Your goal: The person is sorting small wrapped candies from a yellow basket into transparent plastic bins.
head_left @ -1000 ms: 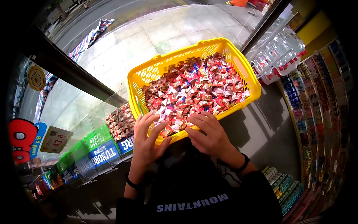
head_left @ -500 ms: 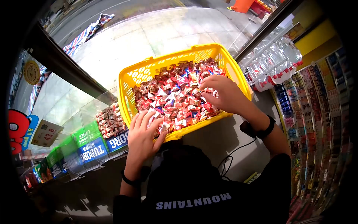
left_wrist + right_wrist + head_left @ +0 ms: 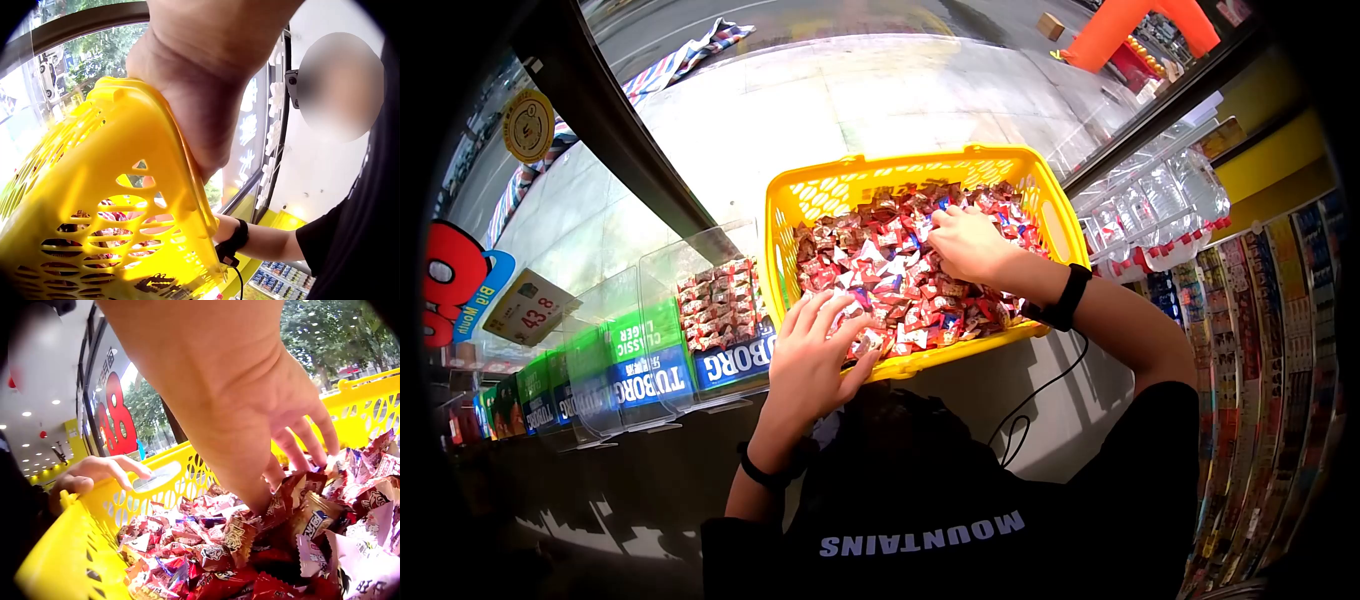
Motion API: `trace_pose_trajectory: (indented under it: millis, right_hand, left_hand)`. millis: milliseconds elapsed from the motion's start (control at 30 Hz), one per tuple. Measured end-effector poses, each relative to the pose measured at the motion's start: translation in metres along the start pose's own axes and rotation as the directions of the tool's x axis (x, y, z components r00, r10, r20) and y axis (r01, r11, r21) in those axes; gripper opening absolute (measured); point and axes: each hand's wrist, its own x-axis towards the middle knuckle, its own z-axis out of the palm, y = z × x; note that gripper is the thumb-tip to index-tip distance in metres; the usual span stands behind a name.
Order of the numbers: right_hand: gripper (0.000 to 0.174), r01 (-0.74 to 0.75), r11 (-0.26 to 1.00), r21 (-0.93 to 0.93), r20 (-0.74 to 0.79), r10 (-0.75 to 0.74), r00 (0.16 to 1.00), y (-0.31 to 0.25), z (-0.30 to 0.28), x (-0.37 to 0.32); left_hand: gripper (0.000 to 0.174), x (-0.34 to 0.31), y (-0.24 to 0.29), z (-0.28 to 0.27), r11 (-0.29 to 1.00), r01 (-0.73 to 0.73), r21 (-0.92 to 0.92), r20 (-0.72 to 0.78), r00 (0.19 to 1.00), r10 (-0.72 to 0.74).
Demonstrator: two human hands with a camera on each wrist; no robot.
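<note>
A yellow plastic basket (image 3: 960, 352) with pierced walls is heaped with small wrapped candies (image 3: 880, 290), mostly red, brown and pale pink. My left hand (image 3: 812, 345) rests over the basket's near left corner, its fingers spread loosely across the rim. In the left wrist view, the heel of that hand (image 3: 200, 119) lies against the yellow rim. Toward the middle of the heap, my right hand (image 3: 975, 245) reaches in palm down. The right wrist view shows its fingers (image 3: 304, 434) spread and extended onto the wrappers, with the thumb side dipping among the candies.
Left of the basket stand green-and-blue Tuborg boxes (image 3: 645, 365) behind clear panels, with more wrapped pieces (image 3: 720, 300) on top. Bottled water (image 3: 1165, 205) and packed shelves (image 3: 1260, 340) are on the right. A dark cable (image 3: 1020, 425) hangs below my right wrist.
My right hand has gone from the near rim out over the candies and down into them toward the far side. The left hand stays at the near left corner.
</note>
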Motion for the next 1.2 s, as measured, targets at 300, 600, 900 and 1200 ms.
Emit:
trace_pose_trajectory:
  millis: [300,600,900,1200]
  right_hand:
    - [0.025,0.033,0.971,0.238,-0.313,0.044,0.949,-0.024,-0.064,-0.041]
    - [0.029,0.325,0.881,0.345,-0.677,-0.006,0.736,-0.121,-0.05,-0.093]
    - [0.027,0.437,0.702,0.562,-0.637,0.031,0.771,-0.152,-0.01,-0.081]
    - [0.029,0.462,0.709,0.533,-0.657,0.002,0.754,-0.188,-0.025,-0.063]
  left_hand:
    - [0.033,0.0,-0.001,0.001,0.999,0.002,0.034,0.019,1.0,-0.002]
    - [0.039,-0.002,0.024,0.0,0.98,-0.144,-0.141,0.012,0.989,0.147]
    - [0.033,-0.047,0.033,-0.007,0.995,-0.031,0.096,-0.042,0.999,0.035]
    - [0.034,-0.075,0.012,-0.03,0.999,0.013,-0.036,-0.079,0.997,-0.016]
